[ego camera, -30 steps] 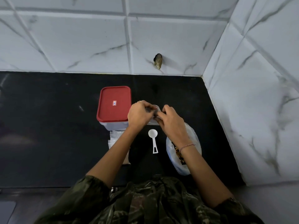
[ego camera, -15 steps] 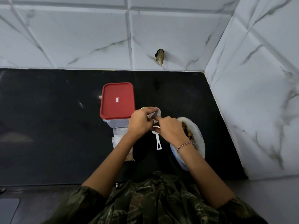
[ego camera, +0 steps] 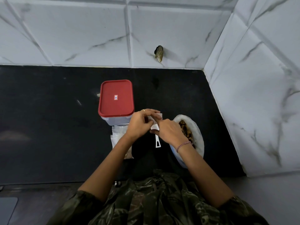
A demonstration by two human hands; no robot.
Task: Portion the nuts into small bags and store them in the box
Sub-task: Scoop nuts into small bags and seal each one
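While both hands meet just above the black counter [ego camera: 48, 127], a small clear bag [ego camera: 158, 116] sits pinched between them, near the right front corner of the box [ego camera: 116, 98]. Its long axis runs roughly near to far, tilted a little rightward at the far end; which end is the mouth I cannot tell, since the fingers cover most of it.

The left hand [ego camera: 139, 122] has its fingers curled round the bag's far part, a ring showing on one finger. The right hand [ego camera: 168, 132] lies flatter, its forefinger and thumb reaching left to pinch the bag's near edge. A beaded bracelet [ego camera: 183, 145] circles the right wrist.

The box is a clear tub with a red lid on it, long axis near to far, a small sticker at the lid's centre. Just nearer than the box lies a stack of flat small bags [ego camera: 117, 135], partly under the left forearm.

A white scoop [ego camera: 157, 142] lies on the counter beneath the right hand, handle pointing near, bowl hidden. To the right stands the large white bag [ego camera: 198, 140], elongated near to far, its mouth open upward with brown nuts [ego camera: 185, 129] showing inside.

Marble-patterned tiles [ego camera: 81, 30] line the far and right walls, and a dark lump [ego camera: 159, 53] sticks out of the far wall.
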